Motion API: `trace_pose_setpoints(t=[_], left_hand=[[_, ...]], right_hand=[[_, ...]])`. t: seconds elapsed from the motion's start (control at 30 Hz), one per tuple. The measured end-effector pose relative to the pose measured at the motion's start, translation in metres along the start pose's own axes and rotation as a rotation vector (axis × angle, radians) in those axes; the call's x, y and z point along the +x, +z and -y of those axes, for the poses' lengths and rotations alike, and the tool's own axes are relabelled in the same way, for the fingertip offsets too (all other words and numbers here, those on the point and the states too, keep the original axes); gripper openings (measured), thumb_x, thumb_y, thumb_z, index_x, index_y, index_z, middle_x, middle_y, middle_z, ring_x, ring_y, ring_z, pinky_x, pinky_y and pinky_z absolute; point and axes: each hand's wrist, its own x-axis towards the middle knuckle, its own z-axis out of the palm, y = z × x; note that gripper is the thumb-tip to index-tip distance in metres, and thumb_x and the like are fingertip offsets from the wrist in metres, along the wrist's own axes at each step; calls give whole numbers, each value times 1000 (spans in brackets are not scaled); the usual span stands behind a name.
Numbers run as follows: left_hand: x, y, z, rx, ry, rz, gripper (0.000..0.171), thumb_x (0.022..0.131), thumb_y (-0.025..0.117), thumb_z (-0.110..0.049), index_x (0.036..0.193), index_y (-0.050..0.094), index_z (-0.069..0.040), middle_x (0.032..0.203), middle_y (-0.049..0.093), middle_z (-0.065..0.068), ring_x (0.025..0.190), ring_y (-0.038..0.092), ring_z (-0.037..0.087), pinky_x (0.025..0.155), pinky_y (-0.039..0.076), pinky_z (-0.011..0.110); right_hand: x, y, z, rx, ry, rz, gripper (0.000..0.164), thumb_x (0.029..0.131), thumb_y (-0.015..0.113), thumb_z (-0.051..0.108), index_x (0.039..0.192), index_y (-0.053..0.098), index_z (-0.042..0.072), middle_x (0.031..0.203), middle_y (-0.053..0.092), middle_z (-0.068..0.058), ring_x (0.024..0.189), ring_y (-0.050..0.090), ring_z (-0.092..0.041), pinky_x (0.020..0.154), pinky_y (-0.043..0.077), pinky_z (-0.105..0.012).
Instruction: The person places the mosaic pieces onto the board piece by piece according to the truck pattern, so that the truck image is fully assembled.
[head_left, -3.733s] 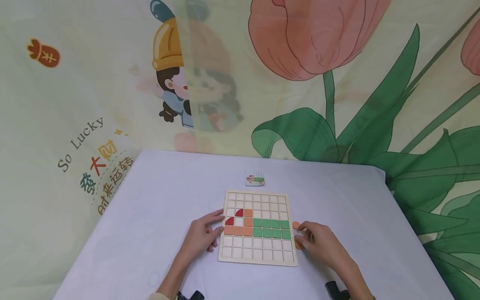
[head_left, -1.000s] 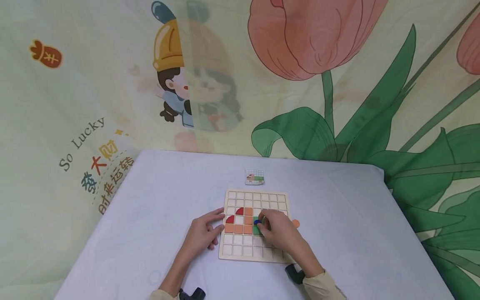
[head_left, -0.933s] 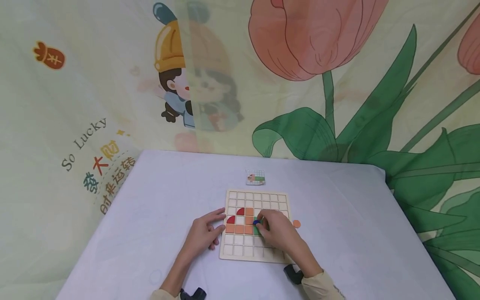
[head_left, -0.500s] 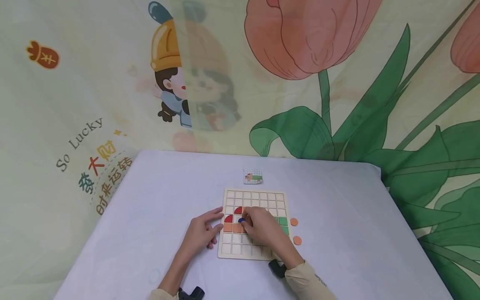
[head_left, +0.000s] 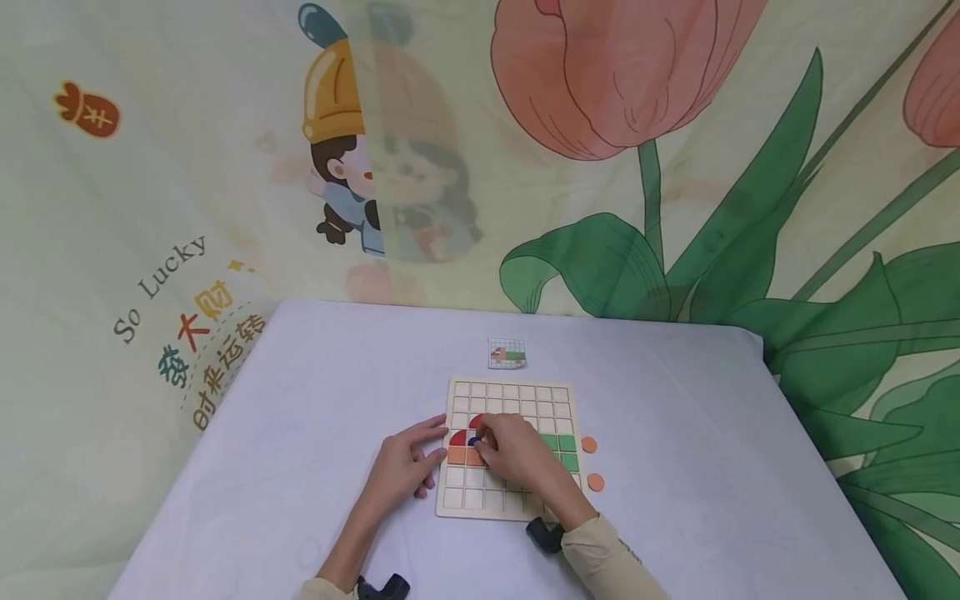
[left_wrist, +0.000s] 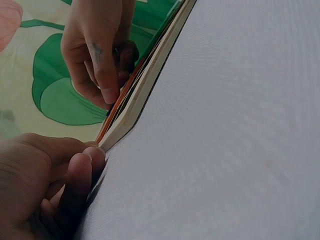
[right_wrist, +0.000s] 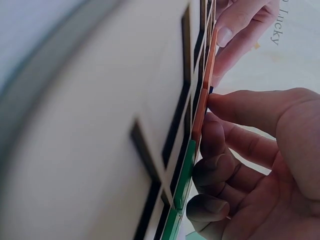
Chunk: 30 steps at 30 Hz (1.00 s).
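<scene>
My right hand point(head_left: 517, 450) is over the grid board point(head_left: 487, 500), its thumb and index finger pinching a small dark blue disc point(head_left: 474, 442). The disc is at the cell between two red quarter-round pieces point(head_left: 458, 437) and the orange squares point(head_left: 456, 456). In the right wrist view only a sliver of the blue disc point(right_wrist: 211, 90) shows past the thumb. My left hand point(head_left: 405, 467) rests at the board's left edge, index finger and thumb touching it. Green squares point(head_left: 567, 443) fill cells to the right, partly hidden by my right hand.
Two orange discs point(head_left: 589, 445) lie on the white-covered table point(head_left: 675, 467) just right of the board. Behind the board is a small pattern card point(head_left: 507, 353) showing a similar coloured grid. A printed cloth point(head_left: 435, 167) hangs at the back.
My right hand has left the orange discs at the right and moved leftward over the board, carrying the blue disc past the green and orange squares. My left hand has stayed in place.
</scene>
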Motion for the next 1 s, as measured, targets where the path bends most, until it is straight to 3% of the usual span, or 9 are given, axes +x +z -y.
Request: trace_pose_setpoints(t=[0.37, 0.5, 0.63, 0.73, 0.77, 1.0], left_hand=[[-1, 0, -1, 16, -5, -3, 45, 97, 76, -10, 141, 69, -15, 59, 65, 3, 42, 56, 16, 42, 49, 23], [-1, 0, -2, 16, -12, -7, 45, 96, 76, -10, 141, 69, -16, 64, 68, 6, 43, 56, 16, 42, 50, 23], [-2, 1, -3, 14, -16, -26, 45, 96, 77, -10, 139, 71, -16, 103, 81, 6, 43, 56, 16, 41, 50, 24], [-2, 2, -4, 13, -18, -38, 45, 95, 77, -9, 139, 71, -15, 136, 75, 0, 44, 57, 16, 41, 50, 25], [-2, 2, -5, 15, -18, -38, 45, 95, 77, -10, 139, 71, -16, 130, 77, 3, 43, 57, 16, 41, 49, 25], [-3, 2, -4, 30, -6, -47, 46, 95, 77, -9, 140, 70, -15, 148, 68, -1, 45, 58, 17, 42, 50, 25]], right_hand=[[-2, -1, 2, -4, 8, 2, 13, 98, 75, 20, 109, 75, 13, 73, 56, 6, 65, 49, -9, 56, 39, -20], [-4, -4, 0, 4, 4, 2, 12, 98, 75, 20, 108, 75, 13, 75, 58, 6, 67, 51, -10, 58, 42, -20], [-10, -9, -6, 3, -15, -21, 7, 97, 76, 18, 102, 74, 13, 75, 58, 7, 68, 51, -9, 59, 43, -20], [-17, -15, -13, -2, -19, -43, 4, 97, 76, 17, 100, 74, 14, 71, 57, 8, 64, 50, -8, 57, 42, -20], [-19, -17, -16, -2, -16, -50, 4, 98, 76, 17, 100, 73, 14, 70, 56, 8, 63, 49, -8, 56, 41, -20], [-41, -32, -37, -2, 59, -127, 8, 95, 79, 12, 101, 74, 11, 69, 55, 8, 62, 47, -8, 56, 39, -21]])
